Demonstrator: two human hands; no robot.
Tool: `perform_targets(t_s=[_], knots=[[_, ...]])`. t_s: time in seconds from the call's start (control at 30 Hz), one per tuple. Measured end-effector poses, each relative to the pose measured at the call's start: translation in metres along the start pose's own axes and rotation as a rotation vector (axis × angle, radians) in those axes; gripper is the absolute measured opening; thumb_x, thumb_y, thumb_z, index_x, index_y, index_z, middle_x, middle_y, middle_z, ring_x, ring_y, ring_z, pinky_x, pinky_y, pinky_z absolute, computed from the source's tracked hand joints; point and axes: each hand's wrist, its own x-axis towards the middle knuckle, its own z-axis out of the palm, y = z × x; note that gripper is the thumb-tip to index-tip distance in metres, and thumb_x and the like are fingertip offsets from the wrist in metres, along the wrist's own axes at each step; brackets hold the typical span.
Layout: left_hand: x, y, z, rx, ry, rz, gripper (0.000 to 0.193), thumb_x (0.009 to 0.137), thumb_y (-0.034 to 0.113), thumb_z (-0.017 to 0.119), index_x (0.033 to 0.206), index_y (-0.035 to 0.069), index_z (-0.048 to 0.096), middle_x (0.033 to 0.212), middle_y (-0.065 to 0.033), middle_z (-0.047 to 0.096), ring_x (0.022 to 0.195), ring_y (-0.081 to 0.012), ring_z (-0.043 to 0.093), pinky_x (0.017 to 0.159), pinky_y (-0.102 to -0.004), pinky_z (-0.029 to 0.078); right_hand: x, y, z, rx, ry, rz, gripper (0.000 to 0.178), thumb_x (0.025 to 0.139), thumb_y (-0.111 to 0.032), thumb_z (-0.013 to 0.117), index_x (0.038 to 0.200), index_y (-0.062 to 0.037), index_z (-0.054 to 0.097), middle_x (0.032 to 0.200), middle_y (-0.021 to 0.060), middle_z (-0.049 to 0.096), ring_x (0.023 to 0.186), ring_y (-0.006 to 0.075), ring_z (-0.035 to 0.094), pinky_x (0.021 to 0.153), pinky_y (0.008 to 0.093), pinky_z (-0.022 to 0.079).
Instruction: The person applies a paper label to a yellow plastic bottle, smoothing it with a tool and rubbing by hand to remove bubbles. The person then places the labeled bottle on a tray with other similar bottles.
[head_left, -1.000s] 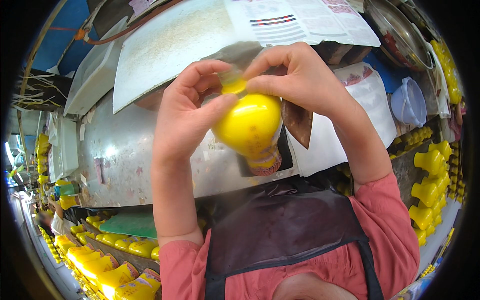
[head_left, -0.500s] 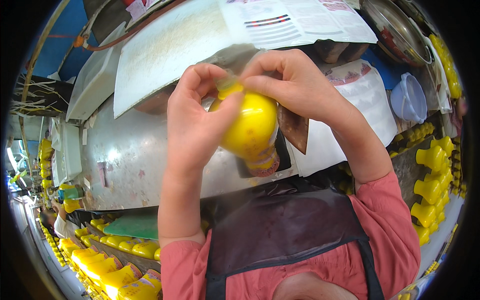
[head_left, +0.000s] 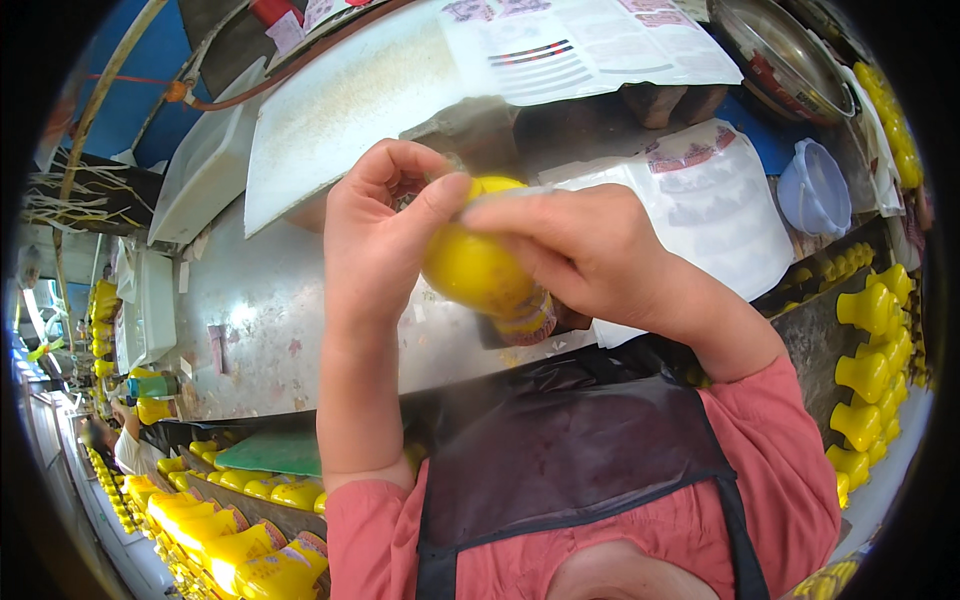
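A glossy yellow vase (head_left: 473, 268) is in front of me over the metal-topped table, its narrow, pink-patterned end (head_left: 528, 325) towards me. My left hand (head_left: 385, 225) is at the far left side of the vase, thumb and forefinger pinched on a small thin translucent piece (head_left: 455, 162). My right hand (head_left: 600, 250) reaches across the vase from the right with its fingers bent together. Its fingertips are blurred near the left thumb, and what they hold, if anything, cannot be made out. The two hands hide much of the vase's far end.
Printed decal sheets (head_left: 720, 215) lie right of the vase, near a lavender bucket (head_left: 815, 190) and a metal basin (head_left: 785, 60). A white board (head_left: 340, 110) lies beyond. Rows of yellow vases stand at lower left (head_left: 225, 545) and right (head_left: 865, 375). Another person (head_left: 132, 450) is far left.
My right hand has come down and towards me, from the vase's far end to across its body. My left hand stays near the far end, its thumb now closer to the forefinger.
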Motion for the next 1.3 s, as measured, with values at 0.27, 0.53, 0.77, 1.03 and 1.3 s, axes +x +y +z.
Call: perform_targets(t_s=[0.27,0.53,0.77,1.03,1.3], knots=[[-0.019,0.012,0.006,-0.105,-0.13,0.085,0.015,0.084,0.001,0.076,0.097,0.0,0.068,0.103,-0.007,0.072,0.095,-0.0128,0.064,0.089,-0.0275,0.051,-0.013,-0.007,-0.016,0.255,0.029,0.26,0.036,0.084,-0.007,0.078,0.119,-0.0065,0.071,0.08,0.0009,0.068,0.046,0.0018,0.047,0.045,0.0207,0.037],[-0.035,0.024,0.016,0.184,-0.021,0.134,0.014,0.083,0.002,0.076,0.092,0.001,0.067,0.103,-0.0085,0.071,0.097,-0.0122,0.064,0.089,-0.0264,0.05,-0.038,-0.038,-0.005,-0.211,0.088,-0.088,0.032,0.081,-0.016,0.077,0.111,-0.0182,0.07,0.069,0.0037,0.06,0.058,0.0227,0.065,0.049,0.0362,0.05],[-0.043,0.023,0.016,-0.027,-0.113,0.138,0.014,0.082,0.0,0.077,0.09,0.0,0.065,0.1,-0.0081,0.07,0.097,-0.0126,0.063,0.087,-0.0269,0.05,-0.04,-0.037,-0.006,-0.205,0.225,-0.116,0.031,0.078,-0.007,0.081,0.107,-0.0117,0.073,0.061,0.0042,0.056,0.049,0.0222,0.058,0.045,0.0366,0.046],[-0.049,0.017,0.006,0.198,-0.023,0.242,0.016,0.085,0.002,0.078,0.096,0.0,0.068,0.108,-0.0097,0.072,0.099,-0.0142,0.064,0.09,-0.0287,0.05,-0.043,-0.048,0.006,-0.242,0.152,-0.134,0.029,0.079,-0.011,0.082,0.107,-0.0133,0.074,0.067,0.0063,0.061,0.052,0.0222,0.06,0.049,0.0343,0.048],[-0.052,-0.003,0.009,-0.137,-0.026,0.168,0.026,0.1,0.004,0.063,0.127,0.004,0.064,0.13,-0.0186,0.068,0.12,-0.0217,0.064,0.106,-0.0353,0.05,-0.009,-0.004,-0.007,0.282,-0.007,0.345,0.029,0.091,-0.024,0.073,0.11,-0.0032,0.077,0.102,0.0166,0.076,0.091,0.0286,0.073,0.082,0.0344,0.055]])
